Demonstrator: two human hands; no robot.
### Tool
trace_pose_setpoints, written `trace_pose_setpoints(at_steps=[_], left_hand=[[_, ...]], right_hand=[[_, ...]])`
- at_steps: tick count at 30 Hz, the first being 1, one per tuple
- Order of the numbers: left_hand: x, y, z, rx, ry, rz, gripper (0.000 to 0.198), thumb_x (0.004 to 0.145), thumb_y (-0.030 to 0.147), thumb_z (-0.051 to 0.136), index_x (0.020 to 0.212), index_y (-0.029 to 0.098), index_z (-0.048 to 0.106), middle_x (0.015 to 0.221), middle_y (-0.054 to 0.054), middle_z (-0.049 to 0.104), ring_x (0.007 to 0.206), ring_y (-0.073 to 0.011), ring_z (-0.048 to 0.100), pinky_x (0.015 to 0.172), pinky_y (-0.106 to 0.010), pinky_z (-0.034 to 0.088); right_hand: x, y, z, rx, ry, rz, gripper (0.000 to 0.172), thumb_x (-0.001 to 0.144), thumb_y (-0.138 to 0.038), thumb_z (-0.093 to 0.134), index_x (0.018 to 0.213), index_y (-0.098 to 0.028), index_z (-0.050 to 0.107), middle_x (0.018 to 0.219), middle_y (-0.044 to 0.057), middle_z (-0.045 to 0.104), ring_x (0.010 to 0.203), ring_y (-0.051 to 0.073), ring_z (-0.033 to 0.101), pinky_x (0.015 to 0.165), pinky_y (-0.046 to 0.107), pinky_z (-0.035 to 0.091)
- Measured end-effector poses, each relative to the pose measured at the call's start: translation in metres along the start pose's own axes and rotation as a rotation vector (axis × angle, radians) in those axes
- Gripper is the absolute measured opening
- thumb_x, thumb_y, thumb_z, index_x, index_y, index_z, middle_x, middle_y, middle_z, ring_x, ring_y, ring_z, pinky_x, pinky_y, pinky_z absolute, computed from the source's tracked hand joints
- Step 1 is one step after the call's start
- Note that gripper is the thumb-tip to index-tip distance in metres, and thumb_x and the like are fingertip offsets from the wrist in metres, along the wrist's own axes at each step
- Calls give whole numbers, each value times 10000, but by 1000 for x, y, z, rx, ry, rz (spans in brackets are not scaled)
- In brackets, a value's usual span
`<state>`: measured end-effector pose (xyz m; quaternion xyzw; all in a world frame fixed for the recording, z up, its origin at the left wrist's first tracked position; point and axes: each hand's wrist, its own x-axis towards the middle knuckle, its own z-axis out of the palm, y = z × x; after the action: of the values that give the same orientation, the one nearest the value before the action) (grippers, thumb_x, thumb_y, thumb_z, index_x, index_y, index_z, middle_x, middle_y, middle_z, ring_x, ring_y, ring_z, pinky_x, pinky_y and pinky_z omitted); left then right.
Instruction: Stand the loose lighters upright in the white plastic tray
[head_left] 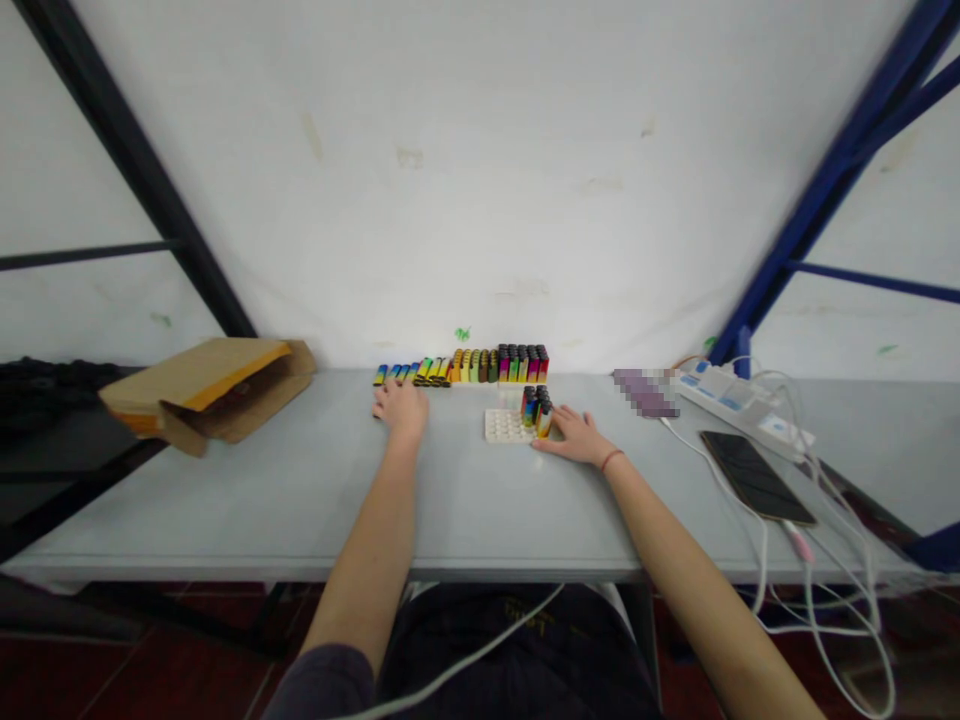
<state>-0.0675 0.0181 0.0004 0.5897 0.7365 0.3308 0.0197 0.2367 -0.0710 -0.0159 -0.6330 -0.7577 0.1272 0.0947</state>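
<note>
Our left hand (pixel 400 410) has curled, empty fingers, our right hand (pixel 570 437) wide fingers beside lighters (pixel 534 408) on the grey surface (pixel 300 500) by a white wall (pixel 480 180); a pixelated object (pixel 645 392) is unreadable.

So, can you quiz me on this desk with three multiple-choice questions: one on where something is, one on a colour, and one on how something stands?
1. Which hand is closer to the white dimpled tray?
A. The left hand
B. The right hand

2. What colour is the band on the right wrist?
A. Red
B. Blue
C. Green

3. How are the lighters on the tray placed?
A. Lying on their sides
B. Stacked in a pile
C. Standing upright

Answers:
1. B: the right hand rests just beside the tray, while the left hand is well off to its left.
2. A: the thin band shows red against the wrist.
3. C: they stand on end in a tight cluster at the tray's far corner.
</note>
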Motion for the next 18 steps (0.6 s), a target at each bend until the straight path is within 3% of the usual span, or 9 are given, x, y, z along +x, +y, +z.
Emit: trace_pose_setpoints(at_steps=[3, 7, 10, 14, 16, 18], left_hand=[[12, -28, 4, -40, -17, -128, 328, 922, 238, 493, 1173, 204, 702, 1360, -273, 585, 1348, -488, 442, 1008, -716, 347], [18, -38, 13, -60, -82, -141, 268, 884, 191, 529, 1099, 182, 690, 1254, -256, 640, 1291, -464, 520, 1021, -687, 366], [21, -32, 18, -118, -145, -82, 216, 833, 155, 565, 1008, 174, 689, 1114, -222, 679, 1195, -430, 599, 1003, -626, 428], [20, -12, 20, -281, -179, 58, 105, 788, 166, 629, 874, 205, 674, 890, -126, 697, 1043, -320, 670, 939, -428, 522], [16, 2, 20, -472, -229, 80, 114, 787, 181, 658, 901, 194, 661, 809, -84, 680, 925, -268, 686, 841, -355, 551], [8, 16, 21, -698, -314, 35, 243, 791, 182, 683, 1028, 178, 631, 786, -39, 662, 774, -203, 683, 717, -295, 555]], right_hand=[[0, 0, 0, 8, 0, -6, 603, 915, -635, 596, 1394, -269, 578, 1609, 133, 435, 1530, 402, 279, 1175, 744, 183], [1, 2, 2, 16, 0, -10, 581, 913, -652, 581, 1365, -286, 594, 1587, 121, 466, 1534, 400, 268, 1178, 741, 183], [1, 4, 3, 18, -4, -9, 611, 909, -664, 572, 1389, -285, 581, 1603, 121, 444, 1534, 407, 263, 1181, 741, 171], [2, 5, 3, 15, -7, -10, 657, 908, -672, 566, 1440, -288, 546, 1629, 114, 408, 1536, 414, 253, 1179, 747, 166], [2, 5, 3, 15, -4, -10, 666, 907, -672, 569, 1454, -293, 536, 1630, 114, 406, 1535, 417, 257, 1176, 749, 172], [1, 4, 2, 16, -3, -13, 663, 908, -666, 575, 1458, -296, 533, 1621, 116, 420, 1532, 417, 264, 1172, 754, 175]])
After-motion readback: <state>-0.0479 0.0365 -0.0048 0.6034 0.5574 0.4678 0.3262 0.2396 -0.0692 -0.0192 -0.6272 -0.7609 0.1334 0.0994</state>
